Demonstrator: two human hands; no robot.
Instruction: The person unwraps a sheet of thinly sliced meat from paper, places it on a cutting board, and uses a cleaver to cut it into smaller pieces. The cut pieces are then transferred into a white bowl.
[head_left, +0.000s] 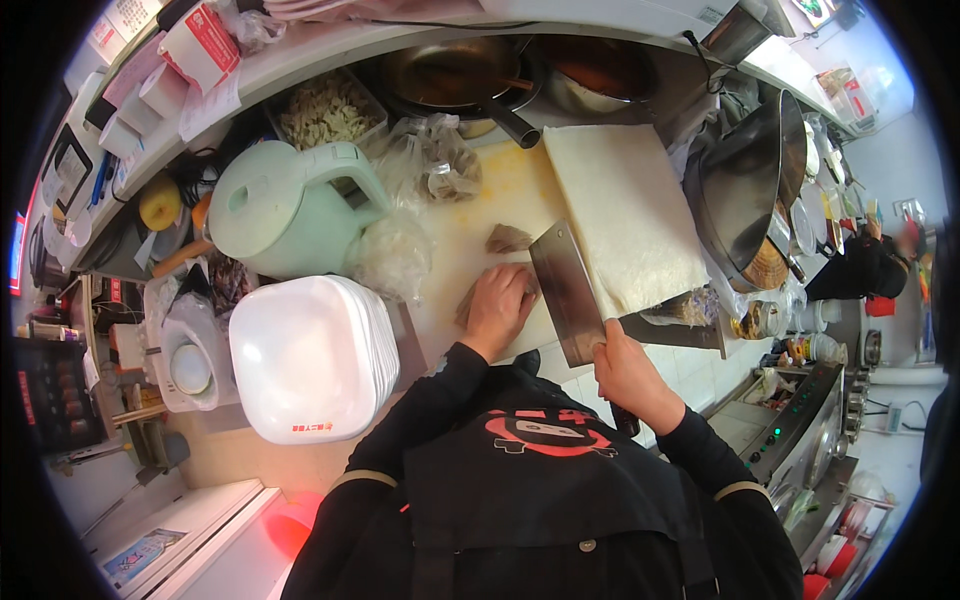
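Observation:
My right hand (630, 371) grips the dark handle of a broad-bladed cleaver (566, 296), its blade pointing away from me beside my left hand. My left hand (499, 307) presses with bent fingers on a greyish-brown piece of food (466, 304), mostly hidden under the fingers, on a pale cutting board (450, 247). Just beyond the fingers lies a small stack of similar greyish slices (508, 238). To the right of the blade is a large stack of flat, cream-coloured sheets (622, 210).
Left stand a mint-green electric kettle (262, 202), stacked white square plates (307, 360) and clear plastic bags (397, 255). A pan (450, 71) and a pot (600, 75) sit behind the board. Large metal pans (739, 187) stand right. A person in black (862, 266) is far right.

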